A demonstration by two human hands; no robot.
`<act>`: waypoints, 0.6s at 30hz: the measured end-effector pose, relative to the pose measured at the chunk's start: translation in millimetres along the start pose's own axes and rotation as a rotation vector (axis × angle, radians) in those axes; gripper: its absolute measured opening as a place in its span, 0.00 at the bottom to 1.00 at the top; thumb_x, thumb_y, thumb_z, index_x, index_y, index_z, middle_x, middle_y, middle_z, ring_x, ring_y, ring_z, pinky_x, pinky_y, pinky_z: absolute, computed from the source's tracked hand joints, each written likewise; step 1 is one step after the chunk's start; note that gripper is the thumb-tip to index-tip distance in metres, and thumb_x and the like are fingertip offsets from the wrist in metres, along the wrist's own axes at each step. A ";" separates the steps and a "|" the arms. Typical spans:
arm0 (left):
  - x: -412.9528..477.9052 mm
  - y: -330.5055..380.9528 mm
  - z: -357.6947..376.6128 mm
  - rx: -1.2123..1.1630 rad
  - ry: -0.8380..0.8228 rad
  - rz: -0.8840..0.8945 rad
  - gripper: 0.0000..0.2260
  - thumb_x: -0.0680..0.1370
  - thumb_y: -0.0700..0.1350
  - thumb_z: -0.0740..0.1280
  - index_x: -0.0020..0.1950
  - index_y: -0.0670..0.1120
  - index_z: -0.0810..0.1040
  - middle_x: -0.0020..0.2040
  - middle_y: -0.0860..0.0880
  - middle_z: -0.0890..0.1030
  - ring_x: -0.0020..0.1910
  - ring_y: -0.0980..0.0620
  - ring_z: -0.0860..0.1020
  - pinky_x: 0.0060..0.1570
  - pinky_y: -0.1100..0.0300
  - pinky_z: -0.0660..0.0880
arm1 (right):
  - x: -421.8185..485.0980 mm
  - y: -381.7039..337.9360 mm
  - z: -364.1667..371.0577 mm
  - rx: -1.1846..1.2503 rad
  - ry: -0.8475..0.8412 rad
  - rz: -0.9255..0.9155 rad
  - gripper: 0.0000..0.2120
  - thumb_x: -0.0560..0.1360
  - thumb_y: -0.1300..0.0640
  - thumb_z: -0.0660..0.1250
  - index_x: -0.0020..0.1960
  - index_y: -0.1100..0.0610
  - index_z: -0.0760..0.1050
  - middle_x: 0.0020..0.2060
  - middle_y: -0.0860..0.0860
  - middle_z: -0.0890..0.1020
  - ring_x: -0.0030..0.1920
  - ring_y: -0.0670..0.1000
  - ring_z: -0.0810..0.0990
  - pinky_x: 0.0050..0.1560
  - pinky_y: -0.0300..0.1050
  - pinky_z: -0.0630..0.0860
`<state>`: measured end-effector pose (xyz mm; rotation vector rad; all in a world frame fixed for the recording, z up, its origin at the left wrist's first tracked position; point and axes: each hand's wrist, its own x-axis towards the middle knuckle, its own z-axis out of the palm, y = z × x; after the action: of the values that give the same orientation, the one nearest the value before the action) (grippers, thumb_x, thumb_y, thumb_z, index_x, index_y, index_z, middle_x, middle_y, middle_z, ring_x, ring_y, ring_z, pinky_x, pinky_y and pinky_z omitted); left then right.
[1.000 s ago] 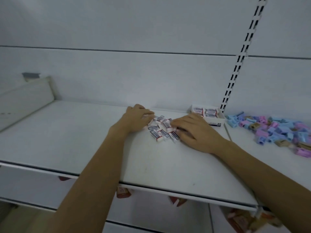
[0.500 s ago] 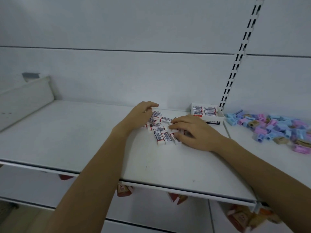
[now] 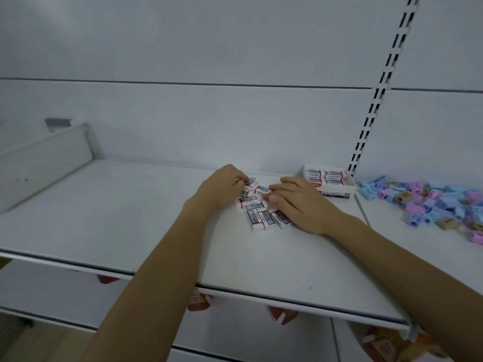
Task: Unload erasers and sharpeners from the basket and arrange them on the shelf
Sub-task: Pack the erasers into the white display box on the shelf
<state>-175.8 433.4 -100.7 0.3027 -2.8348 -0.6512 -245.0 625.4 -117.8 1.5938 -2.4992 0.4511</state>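
Observation:
Several small white erasers point(image 3: 258, 215) in dark printed sleeves lie loose on the white shelf point(image 3: 109, 220), near its back wall. My left hand point(image 3: 222, 186) rests at the pile's left side, fingertips curled onto one eraser point(image 3: 251, 182) at the back. My right hand point(image 3: 298, 202) lies flat on the pile's right side, fingers pointing left and touching another eraser point(image 3: 262, 189). Three erasers sit side by side at the pile's front. A white eraser box point(image 3: 330, 182) stands behind my right hand. The basket is not in view.
A heap of blue, pink and tan sharpeners point(image 3: 428, 202) covers the neighbouring shelf on the right. A slotted upright point(image 3: 376, 105) divides the two bays. A raised white divider point(image 3: 44, 158) bounds the shelf on the left. Red packets point(image 3: 198, 301) hang below the front edge.
Both hands have shifted slightly among the erasers. My left hand's fingers curled down onto the back eraser, and the pile has been pushed closer together.

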 end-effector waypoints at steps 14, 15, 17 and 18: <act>13.8 5.0 -1.2 -0.080 -0.029 0.089 0.15 0.76 0.43 0.66 0.63 0.46 0.75 0.62 0.49 0.76 0.62 0.52 0.72 0.49 0.72 0.61 | -4.0 1.2 -2.4 0.228 0.381 -0.003 0.05 0.73 0.60 0.64 0.45 0.61 0.76 0.46 0.53 0.76 0.45 0.43 0.73 0.47 0.31 0.68; 15.5 6.3 -2.1 -0.089 -0.025 0.100 0.17 0.75 0.43 0.68 0.63 0.46 0.75 0.61 0.48 0.76 0.61 0.52 0.73 0.48 0.73 0.61 | -4.0 2.0 -3.3 0.249 0.388 0.015 0.01 0.72 0.63 0.66 0.44 0.61 0.76 0.45 0.53 0.76 0.44 0.40 0.72 0.47 0.28 0.67; 17.5 10.4 -3.2 -0.111 -0.028 0.113 0.19 0.73 0.42 0.70 0.64 0.46 0.74 0.59 0.47 0.74 0.55 0.51 0.75 0.48 0.71 0.65 | -4.6 2.5 -5.6 0.286 0.407 0.058 0.04 0.71 0.67 0.67 0.43 0.59 0.74 0.43 0.50 0.73 0.43 0.36 0.70 0.45 0.24 0.65; 17.8 13.3 -3.0 -0.122 -0.022 0.121 0.20 0.73 0.41 0.70 0.64 0.46 0.74 0.57 0.46 0.73 0.51 0.51 0.76 0.47 0.70 0.67 | -5.0 2.1 -6.7 0.312 0.414 0.089 0.06 0.72 0.67 0.67 0.43 0.58 0.72 0.43 0.49 0.73 0.43 0.36 0.71 0.44 0.25 0.65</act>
<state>-194.1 439.5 -89.2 0.1034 -2.7918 -0.8017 -245.0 632.7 -113.2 1.3090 -2.2640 1.1045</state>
